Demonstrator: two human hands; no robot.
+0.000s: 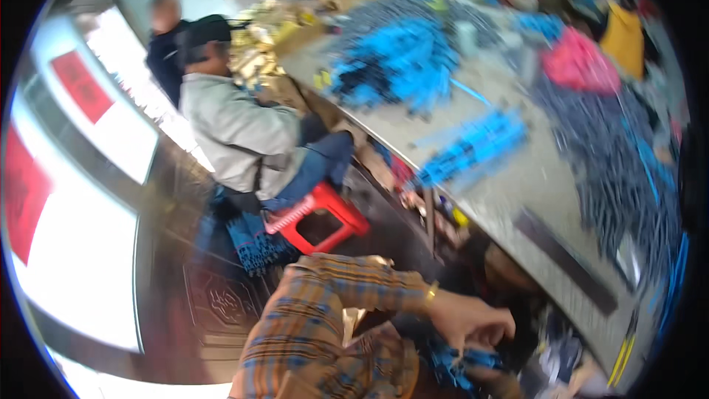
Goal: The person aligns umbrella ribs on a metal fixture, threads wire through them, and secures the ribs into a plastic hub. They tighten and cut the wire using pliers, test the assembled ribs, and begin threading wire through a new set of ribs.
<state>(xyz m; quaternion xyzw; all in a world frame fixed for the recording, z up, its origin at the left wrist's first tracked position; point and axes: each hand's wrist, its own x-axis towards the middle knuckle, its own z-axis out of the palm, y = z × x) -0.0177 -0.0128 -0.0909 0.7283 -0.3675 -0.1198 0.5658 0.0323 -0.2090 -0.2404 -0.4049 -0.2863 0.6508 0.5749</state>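
My left hand (473, 318) reaches in from a plaid sleeve, with a yellow band at the wrist. Its fingers are curled; whatever they hold is hidden by the hand and by blur. Just below it lie some thin blue strips with dark ends (461, 366), close under the fingertips. A smeared shape at the lower edge, beside these strips, seems to be my right hand (498, 384); its fingers cannot be made out. On the table, the nearest thing is a bundle of blue strips (476, 149) by the edge.
The long table (539, 185) carries a large blue heap (399, 63), a mass of dark grey strips (591, 140), a pink bag (580, 63) and a dark flat bar (565, 260). A person in a light jacket (240, 122) sits on a red stool (317, 218); others are farther back.
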